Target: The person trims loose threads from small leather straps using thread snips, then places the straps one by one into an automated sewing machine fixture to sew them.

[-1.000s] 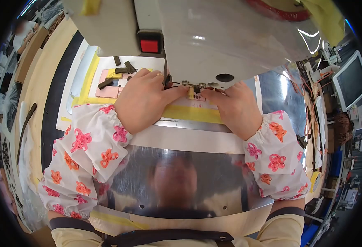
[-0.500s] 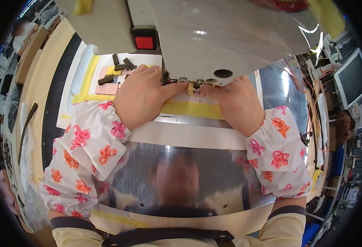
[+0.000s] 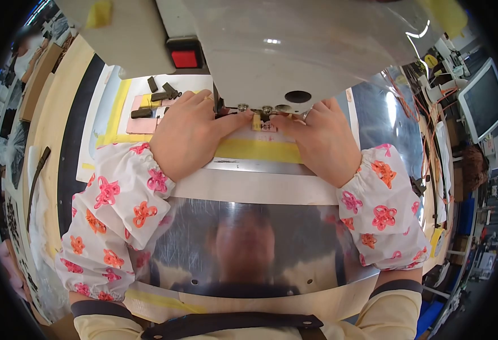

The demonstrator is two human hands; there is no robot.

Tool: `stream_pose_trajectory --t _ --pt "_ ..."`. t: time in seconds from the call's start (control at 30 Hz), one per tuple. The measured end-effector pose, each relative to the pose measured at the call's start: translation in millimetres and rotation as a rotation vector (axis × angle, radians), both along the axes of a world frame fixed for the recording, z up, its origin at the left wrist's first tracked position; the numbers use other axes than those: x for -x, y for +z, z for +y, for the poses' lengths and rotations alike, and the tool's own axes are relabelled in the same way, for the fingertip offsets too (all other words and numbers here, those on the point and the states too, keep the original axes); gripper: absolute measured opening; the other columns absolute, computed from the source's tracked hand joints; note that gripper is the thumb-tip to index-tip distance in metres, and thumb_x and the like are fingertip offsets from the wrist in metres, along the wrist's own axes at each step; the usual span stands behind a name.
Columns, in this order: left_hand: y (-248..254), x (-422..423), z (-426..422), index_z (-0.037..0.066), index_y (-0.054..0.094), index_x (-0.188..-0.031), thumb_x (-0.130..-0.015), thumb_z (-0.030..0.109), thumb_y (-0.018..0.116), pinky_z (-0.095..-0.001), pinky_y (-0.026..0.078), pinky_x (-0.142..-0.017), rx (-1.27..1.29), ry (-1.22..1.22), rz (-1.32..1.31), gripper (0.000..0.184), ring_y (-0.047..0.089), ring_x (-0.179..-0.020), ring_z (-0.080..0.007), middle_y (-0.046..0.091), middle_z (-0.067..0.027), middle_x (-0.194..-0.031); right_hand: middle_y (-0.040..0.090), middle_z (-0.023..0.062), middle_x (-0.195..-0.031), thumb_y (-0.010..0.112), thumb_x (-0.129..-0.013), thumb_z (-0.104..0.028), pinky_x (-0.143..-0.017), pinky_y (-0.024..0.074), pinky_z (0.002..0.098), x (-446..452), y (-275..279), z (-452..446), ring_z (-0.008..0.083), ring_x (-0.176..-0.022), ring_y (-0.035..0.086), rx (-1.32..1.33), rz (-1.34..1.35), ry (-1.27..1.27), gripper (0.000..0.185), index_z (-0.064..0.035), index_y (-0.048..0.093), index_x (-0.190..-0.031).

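Both my hands reach in under the lower edge of a grey machine head (image 3: 260, 62). My left hand (image 3: 186, 136) rests on a white board, its thumb stretched right and its other fingers curled away, partly hidden. From the other side my right hand (image 3: 328, 141) points its thumb inward, the fingers bent behind it. The thumb tips nearly meet beside a small yellow-taped block (image 3: 256, 121) and a pinkish patch with dark handwriting (image 3: 267, 127). Whatever the fingertips hold there is too small and too hidden to name. Several dark tabs (image 3: 142, 114) lie beside my left hand on a pink pad (image 3: 137, 126).
A red switch (image 3: 184, 59) sits on the machine's left side. Yellow tape (image 3: 254, 151) crosses the board before my hands. Nearer me is a shiny metal plate (image 3: 243, 249). Orange wires (image 3: 399, 93) and a screen (image 3: 485, 99) stand right; a person (image 3: 25, 56) is far left.
The view has shifted slightly, so the machine head sits a little further left and higher. My hands keep nearly the same pose, thumbs still at the same spot.
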State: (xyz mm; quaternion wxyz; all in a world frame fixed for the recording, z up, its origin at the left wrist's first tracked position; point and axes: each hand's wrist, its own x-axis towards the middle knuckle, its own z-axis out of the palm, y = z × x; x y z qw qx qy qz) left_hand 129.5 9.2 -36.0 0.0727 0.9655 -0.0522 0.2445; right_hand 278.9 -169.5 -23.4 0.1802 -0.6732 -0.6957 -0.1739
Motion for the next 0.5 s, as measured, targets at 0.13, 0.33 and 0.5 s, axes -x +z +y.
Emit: stream_pose_trajectory --t 0.13,0.33,0.5 --pt "2.3 -0.5 -0.8 0.016 0.067 -0.103 -0.072 0.007 0.057 -0.0344 0.042 -0.065 -0.031 0.01 0.001 0.034 0.05 -0.073 -0.0239 0.051 -0.0079 -0.071 0.058 0.001 -0.097 0.06 -0.069 -0.007 -0.077 0.0396 0.0323 -1.1 -2.0 1.1 0.0171 -0.093 0.053 -0.038 0.03 -0.003 0.019 -0.0099 0.064 -0.086" --pt "7.2 -0.2 -6.7 0.015 0.067 -0.101 -0.072 0.008 0.057 -0.0357 0.043 -0.065 0.005 0.032 -0.002 0.032 0.051 -0.073 -0.0258 0.053 -0.0097 -0.074 0.059 0.0037 -0.095 0.061 -0.065 -0.008 -0.079 0.0405 0.0349 -1.2 -4.3 0.3 0.0226 -0.093 0.053 0.018 0.091 -0.011 0.026 -0.01 0.066 -0.09" --pt "8.2 3.9 -13.3 0.012 0.066 -0.1 -0.076 0.006 0.06 -0.0388 0.044 -0.069 0.061 0.017 0.033 0.026 0.054 -0.079 -0.0299 0.059 -0.0132 -0.082 0.059 0.0049 -0.093 0.06 -0.066 -0.011 -0.079 0.0404 0.0315 9.4 -5.9 -1.1 0.0213 -0.092 0.053 0.044 0.012 -0.037 0.02 -0.0094 0.064 -0.086"
